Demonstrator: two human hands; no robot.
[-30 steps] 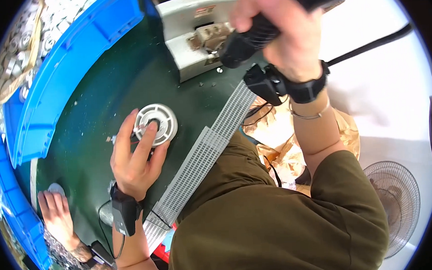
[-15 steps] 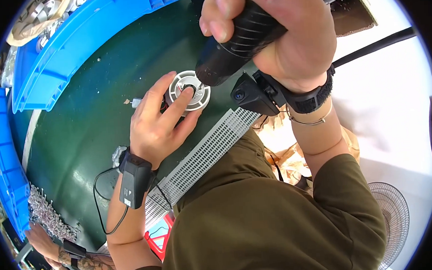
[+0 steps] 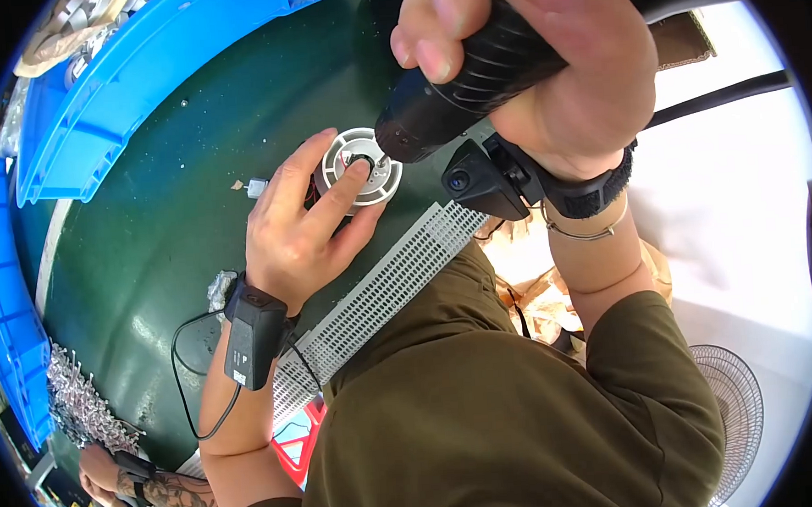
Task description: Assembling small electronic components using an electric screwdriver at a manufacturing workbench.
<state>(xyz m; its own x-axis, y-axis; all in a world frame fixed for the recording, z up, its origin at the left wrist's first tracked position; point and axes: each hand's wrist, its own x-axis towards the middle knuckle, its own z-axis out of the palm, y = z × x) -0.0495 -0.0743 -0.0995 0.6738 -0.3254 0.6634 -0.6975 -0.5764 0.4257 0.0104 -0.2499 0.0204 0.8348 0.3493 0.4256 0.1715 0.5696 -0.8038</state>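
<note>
A round white plastic housing (image 3: 391, 186) with a spoked ring rests on the green tabletop (image 3: 176, 238). My left hand (image 3: 299, 218) is closed around its left side, one finger pressed down on a small dark part in the middle. My right hand (image 3: 589, 69) wraps around a black powered screwdriver (image 3: 444, 105), held tilted from the upper right. The screwdriver's nose reaches the right part of the housing; where its bit meets the inside is too small to make out. A small white connector (image 3: 256, 187) lies just left of my left hand, with dark and red wires near the housing.
Blue plastic bins (image 3: 122, 94) curve along the far side and the left edge (image 3: 10, 311). A pile of small screws (image 3: 88, 399) lies at the table's left. A grey perforated strip (image 3: 372, 301) runs along the near edge. Another person's hand (image 3: 100, 467) shows lower left; a fan (image 3: 731, 411) stands lower right.
My right hand and the screwdriver have shifted slightly right and down in view, and the housing a little right. The other person's hand has moved lower and right, off the screw pile's edge.
</note>
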